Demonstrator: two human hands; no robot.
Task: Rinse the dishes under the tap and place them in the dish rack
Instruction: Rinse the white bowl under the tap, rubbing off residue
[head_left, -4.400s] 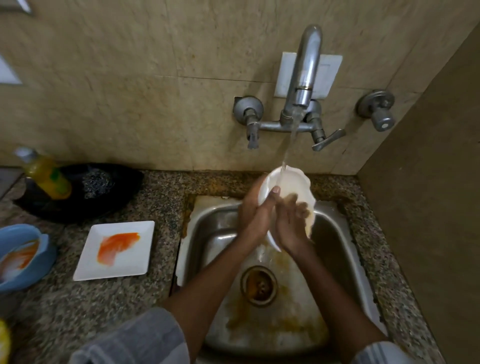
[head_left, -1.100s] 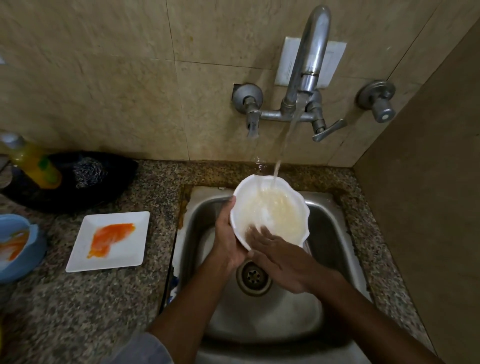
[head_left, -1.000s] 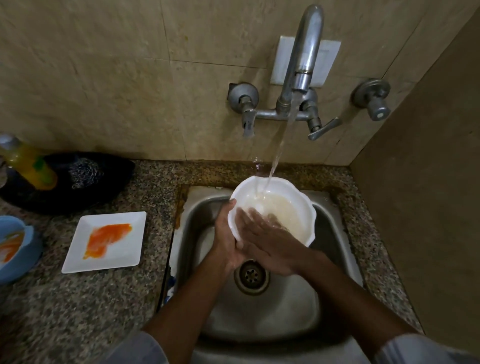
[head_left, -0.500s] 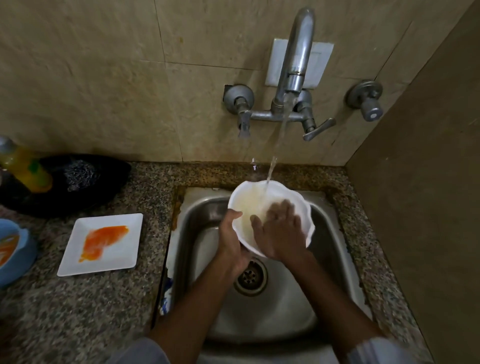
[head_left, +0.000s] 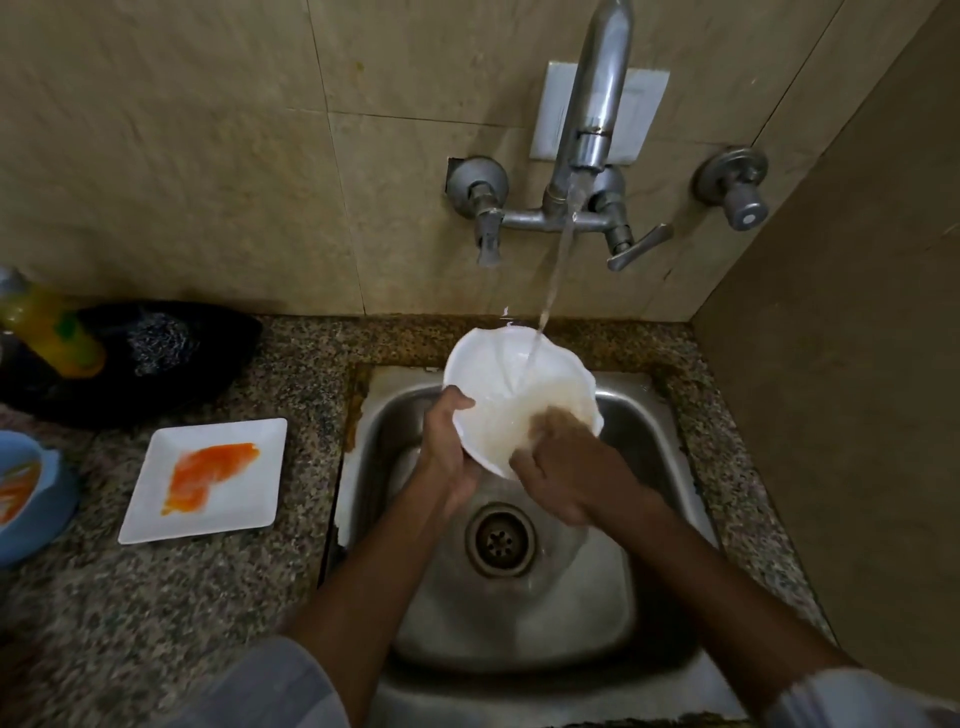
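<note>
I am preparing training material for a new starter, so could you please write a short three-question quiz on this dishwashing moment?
1. True or false: the tap is running into the white bowl.
2. Which hand grips the bowl's rim? A) left hand B) right hand C) neither
3. Fill in: the white square plate on the granite counter carries an ______ smear.

Key: 1 true, the stream lands inside the bowl, held over the steel sink. 2 A; the right hand's fingers reach into the bowl. 3 orange.
</note>
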